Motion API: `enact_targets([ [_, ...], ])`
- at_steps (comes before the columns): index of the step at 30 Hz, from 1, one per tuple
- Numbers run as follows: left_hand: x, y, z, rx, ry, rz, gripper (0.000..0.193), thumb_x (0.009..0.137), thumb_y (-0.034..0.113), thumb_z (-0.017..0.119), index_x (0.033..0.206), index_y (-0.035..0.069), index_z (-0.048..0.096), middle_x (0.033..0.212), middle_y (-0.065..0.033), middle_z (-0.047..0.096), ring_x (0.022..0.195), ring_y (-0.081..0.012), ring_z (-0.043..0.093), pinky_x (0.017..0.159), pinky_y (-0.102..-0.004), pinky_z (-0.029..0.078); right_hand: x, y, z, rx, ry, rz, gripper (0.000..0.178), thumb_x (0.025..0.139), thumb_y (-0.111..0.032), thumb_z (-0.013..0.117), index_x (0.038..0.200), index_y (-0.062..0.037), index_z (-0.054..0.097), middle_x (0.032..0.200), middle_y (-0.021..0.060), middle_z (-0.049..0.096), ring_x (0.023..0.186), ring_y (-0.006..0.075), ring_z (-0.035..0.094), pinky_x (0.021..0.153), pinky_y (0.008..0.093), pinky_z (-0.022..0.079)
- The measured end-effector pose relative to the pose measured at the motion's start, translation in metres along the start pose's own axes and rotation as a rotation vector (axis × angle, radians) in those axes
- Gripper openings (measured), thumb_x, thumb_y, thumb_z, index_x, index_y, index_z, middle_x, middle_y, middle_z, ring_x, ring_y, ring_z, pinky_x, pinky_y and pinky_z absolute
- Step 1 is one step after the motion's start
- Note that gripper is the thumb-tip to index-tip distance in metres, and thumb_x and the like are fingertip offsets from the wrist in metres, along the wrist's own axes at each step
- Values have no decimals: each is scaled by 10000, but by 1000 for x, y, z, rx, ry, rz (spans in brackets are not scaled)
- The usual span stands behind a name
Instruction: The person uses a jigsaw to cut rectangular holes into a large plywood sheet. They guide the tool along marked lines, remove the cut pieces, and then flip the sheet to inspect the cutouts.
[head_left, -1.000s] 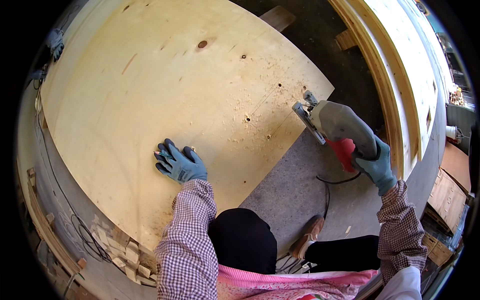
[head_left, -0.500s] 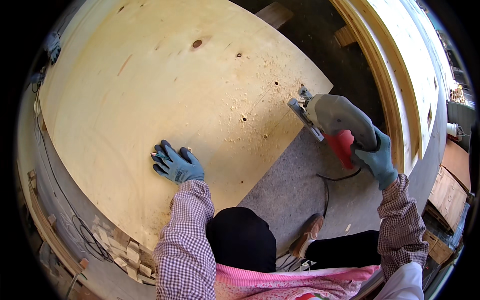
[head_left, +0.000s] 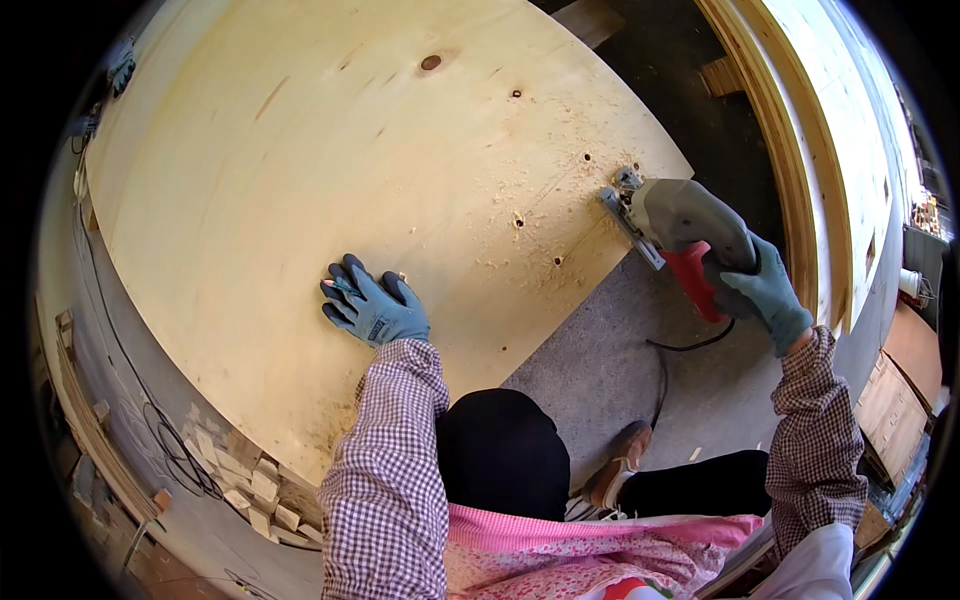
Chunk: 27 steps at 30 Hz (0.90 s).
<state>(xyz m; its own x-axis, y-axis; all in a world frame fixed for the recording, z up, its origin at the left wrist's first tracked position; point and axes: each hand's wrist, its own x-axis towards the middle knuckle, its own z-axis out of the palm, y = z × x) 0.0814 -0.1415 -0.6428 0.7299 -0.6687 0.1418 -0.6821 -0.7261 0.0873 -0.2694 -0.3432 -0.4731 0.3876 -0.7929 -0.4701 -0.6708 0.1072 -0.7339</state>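
My gloved left hand (head_left: 384, 308) rests on a large pale plywood sheet (head_left: 280, 200). A thin pencil (head_left: 343, 287) is tucked between its fingers. My gloved right hand (head_left: 768, 290) is wrapped around the handle of a grey and red jigsaw (head_left: 695, 225). The metal base of the jigsaw sits at the sheet's right edge, close to its far right corner. I cannot see the blade clearly. Sawdust, faint lines and several small dark holes mark the wood to the left of the jigsaw.
A stack of thick wooden panels (head_left: 790, 150) stands at the right. The jigsaw's black cord (head_left: 663, 385) runs down to the grey floor (head_left: 590, 350) near my shoe (head_left: 620, 462). Wood offcuts (head_left: 262, 487) lie beyond the sheet's lower left edge, beside a loose cable (head_left: 180, 455).
The whole view has shifted, so sheet, hands and jigsaw appear farther right. My left hand stays on the sheet, and the jigsaw remains at its edge in my right hand.
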Motion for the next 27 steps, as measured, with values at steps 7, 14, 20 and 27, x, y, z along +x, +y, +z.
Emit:
enact_targets([
  [7,0,3,0,-5,-11,-16,562,819,250,440,1318,56,270,1362,-197,246,1267,-390,164,997,-535,95,5,-17,10,53,56,187,360,690,-92,602,1024,22,530,816,72,583,682,129,566,600,257,477],
  [14,0,5,-4,-26,-24,-42,547,823,252,443,1306,51,285,1353,-205,256,1263,-394,173,999,-539,100,7,-11,10,-87,132,127,301,685,-76,598,962,31,550,723,77,584,582,134,572,524,259,463],
  [20,1,4,-3,-50,2,-32,543,816,255,453,1298,57,302,1349,-203,265,1257,-394,186,997,-541,105,11,-20,9,-157,107,105,295,678,-66,592,953,32,551,685,68,580,568,128,554,516,265,453],
  [27,1,4,-2,-42,26,-37,541,800,258,470,1280,54,327,1331,-192,298,1233,-402,223,982,-551,129,14,-25,12,-140,109,117,294,679,-65,592,953,32,551,687,72,581,561,122,546,513,260,450],
])
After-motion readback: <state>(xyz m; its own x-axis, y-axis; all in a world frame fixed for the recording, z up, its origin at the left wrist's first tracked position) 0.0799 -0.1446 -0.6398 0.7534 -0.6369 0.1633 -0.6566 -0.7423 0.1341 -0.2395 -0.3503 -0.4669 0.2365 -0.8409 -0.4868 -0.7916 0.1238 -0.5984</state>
